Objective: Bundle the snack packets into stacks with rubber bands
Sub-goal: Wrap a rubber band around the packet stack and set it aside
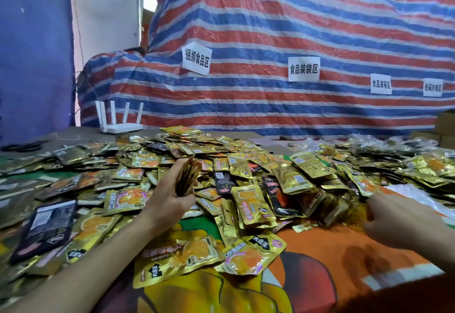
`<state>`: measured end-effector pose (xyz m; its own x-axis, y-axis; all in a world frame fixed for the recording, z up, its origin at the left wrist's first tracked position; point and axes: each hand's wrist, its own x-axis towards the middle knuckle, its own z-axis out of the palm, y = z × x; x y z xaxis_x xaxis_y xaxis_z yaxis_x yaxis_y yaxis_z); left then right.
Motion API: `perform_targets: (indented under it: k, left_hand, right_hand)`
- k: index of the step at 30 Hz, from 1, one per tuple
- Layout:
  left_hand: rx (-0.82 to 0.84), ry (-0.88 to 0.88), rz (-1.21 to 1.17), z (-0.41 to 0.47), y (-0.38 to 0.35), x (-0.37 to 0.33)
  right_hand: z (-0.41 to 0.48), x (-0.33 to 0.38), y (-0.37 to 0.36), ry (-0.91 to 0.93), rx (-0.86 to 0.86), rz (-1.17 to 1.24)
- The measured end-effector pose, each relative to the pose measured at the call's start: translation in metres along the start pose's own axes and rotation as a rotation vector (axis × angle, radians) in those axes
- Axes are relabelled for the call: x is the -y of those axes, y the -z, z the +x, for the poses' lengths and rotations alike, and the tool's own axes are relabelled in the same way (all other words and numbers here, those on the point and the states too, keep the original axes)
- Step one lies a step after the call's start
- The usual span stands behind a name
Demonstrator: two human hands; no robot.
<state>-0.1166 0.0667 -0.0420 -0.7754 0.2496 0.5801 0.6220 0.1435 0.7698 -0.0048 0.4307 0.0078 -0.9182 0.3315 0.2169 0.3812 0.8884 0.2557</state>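
A big heap of gold and black snack packets (248,180) covers the table. My left hand (170,197) grips a stack of packets (188,177) held upright on edge above the heap. My right hand (394,221) is blurred at the right, over the orange table cover, close to the right side of the heap. Whether it holds anything is unclear. A loose rubber band (67,137) lies on the table at the far left.
A white router (120,120) with several antennas stands at the back left. Behind the table rises a red, white and blue striped tarp (270,29) with paper signs. Clear-wrapped packets (384,140) and cardboard boxes (443,128) sit at the far right.
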Motion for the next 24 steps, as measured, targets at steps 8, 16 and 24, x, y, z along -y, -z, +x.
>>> perform_targets:
  k: [8,16,24]
  left_hand:
    - [-0.006,0.345,-0.445,0.004,0.009,-0.010]
    - [-0.180,0.409,-0.355,0.008,0.009,-0.008]
    - [0.086,0.527,-0.264,0.007,0.020,-0.005]
  right_hand:
    - [-0.003,0.139,0.051,0.488,-0.215,0.892]
    - [0.031,0.251,0.033,0.609,0.002,1.499]
    - [0.044,0.230,0.016,0.774,0.371,1.790]
